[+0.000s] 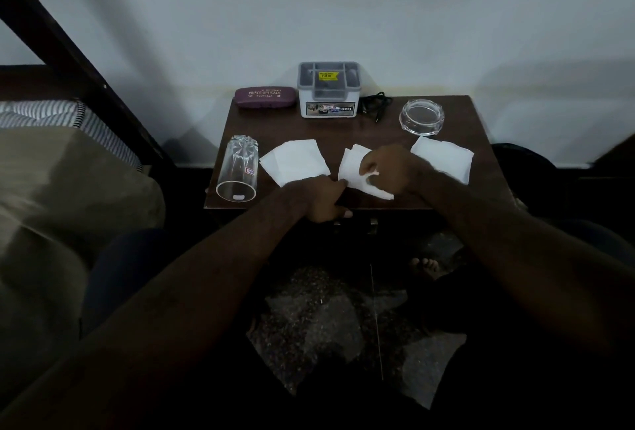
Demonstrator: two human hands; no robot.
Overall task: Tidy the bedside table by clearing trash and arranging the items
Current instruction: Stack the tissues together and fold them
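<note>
A bare band of counter (347, 130) crosses the middle. Along the back edge stand glasses case (265, 97), organizer box (329, 93), cable (375, 105) and ashtray (421, 117). The front edge is blocked by toppled glass (237, 172) at the left corner, left tissue (292, 161), middle tissue (354, 168) pinched by left grip (323, 201) and right grip (390, 168), and right tissue (443, 160).

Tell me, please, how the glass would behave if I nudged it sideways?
The glass lies on its side near the left edge of the table, so it would probably roll and might fall off. Being clear glass, it is likely fragile and slippery.
</note>
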